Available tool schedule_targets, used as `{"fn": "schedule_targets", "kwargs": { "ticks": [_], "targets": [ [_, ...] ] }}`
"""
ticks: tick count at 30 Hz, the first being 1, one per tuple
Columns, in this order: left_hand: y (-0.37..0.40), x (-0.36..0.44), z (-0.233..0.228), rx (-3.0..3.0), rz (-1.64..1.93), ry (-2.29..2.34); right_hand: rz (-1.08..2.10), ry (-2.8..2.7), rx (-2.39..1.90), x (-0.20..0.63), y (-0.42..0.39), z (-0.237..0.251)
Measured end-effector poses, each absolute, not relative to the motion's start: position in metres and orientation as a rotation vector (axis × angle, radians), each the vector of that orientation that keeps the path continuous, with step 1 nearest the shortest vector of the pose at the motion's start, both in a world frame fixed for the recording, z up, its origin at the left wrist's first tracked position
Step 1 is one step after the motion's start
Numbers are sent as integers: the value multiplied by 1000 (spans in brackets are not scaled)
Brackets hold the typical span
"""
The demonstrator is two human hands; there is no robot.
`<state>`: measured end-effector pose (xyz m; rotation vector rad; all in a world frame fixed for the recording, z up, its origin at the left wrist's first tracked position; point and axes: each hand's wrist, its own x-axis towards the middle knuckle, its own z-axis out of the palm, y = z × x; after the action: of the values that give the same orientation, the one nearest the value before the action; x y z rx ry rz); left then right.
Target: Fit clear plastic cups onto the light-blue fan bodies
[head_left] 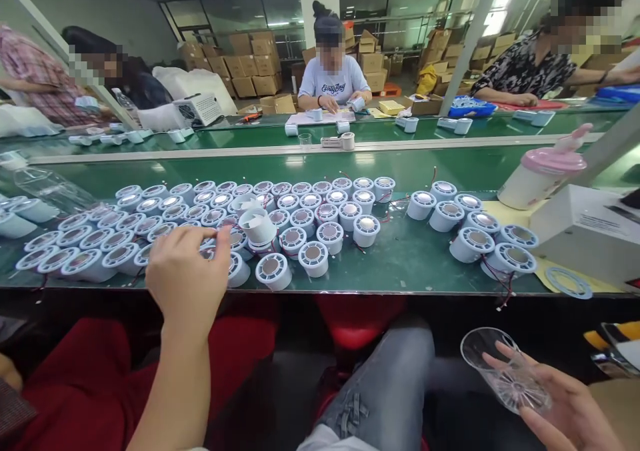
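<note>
My left hand [186,274] hovers over the front of a crowd of pale blue round housings [313,259] with grilled tops and thin red and black wires. Its fingers are bent toward the thumb in a pinch; anything between them cannot be made out. Just right of its fingertips, an open pale blue ring-shaped part [257,227] sits on top of one housing. Low at the right, my right hand [567,397] grips a clear cup [505,369] by its base and side, tilted, below the bench edge.
More housings [477,243] stand at the right, beside a flat blue ring [569,282], a grey-white box [587,237] and a pink-lidded cup [543,171]. A clear bottle [50,181] lies at the left. Co-workers sit across the green bench [430,161], one handling a part [357,103].
</note>
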<state>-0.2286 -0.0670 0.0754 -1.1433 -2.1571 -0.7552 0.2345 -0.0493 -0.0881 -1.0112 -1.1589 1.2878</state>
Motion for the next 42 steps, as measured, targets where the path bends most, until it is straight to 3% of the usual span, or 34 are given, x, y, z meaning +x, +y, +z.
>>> {"fn": "schedule_targets", "kwargs": {
  "ticks": [3, 6, 10, 14, 17, 20, 24, 27, 30, 33, 37, 42],
  "targets": [
    [-17, -183, 80, -1709, -931, -1843, 1435, -1107, -958, 223, -39, -79],
    [48, -139, 66, -2460, -540, -1849, 1587, -1046, -865, 202, -32, -61],
    [98, -113, 45, -2584, -475, -1911, 1728, -936, -955, 183, -37, -45],
    [89, -112, 44, -2622, -655, -2016, 1672, -949, -1096, 182, -46, -42],
    [62, -102, 48, -2745, -853, -2136, 1389, -1365, -1125, 187, -48, -39],
    [36, -83, 41, -3092, -935, -2288, 838, -1913, -1141, 189, -46, -26],
    [16, -59, 20, -3715, -704, -2358, 255, -2295, -1103, 183, -41, -4],
    [11, -47, 10, -4013, -383, -2361, 125, -2474, -1126, 180, -34, 4],
    [8, -42, 9, -4039, -286, -2205, 267, -2574, -1149, 183, -31, 5],
    [3, -43, 13, -3821, -577, -1923, 564, -2507, -1174, 188, -34, 3],
    [-9, -44, 11, -3538, -998, -1913, 1002, -2199, -1199, 187, -41, 2],
    [-14, -43, -6, -3452, -1290, -1756, 1258, -1762, -1280, 182, -44, 1]
  ]
}}
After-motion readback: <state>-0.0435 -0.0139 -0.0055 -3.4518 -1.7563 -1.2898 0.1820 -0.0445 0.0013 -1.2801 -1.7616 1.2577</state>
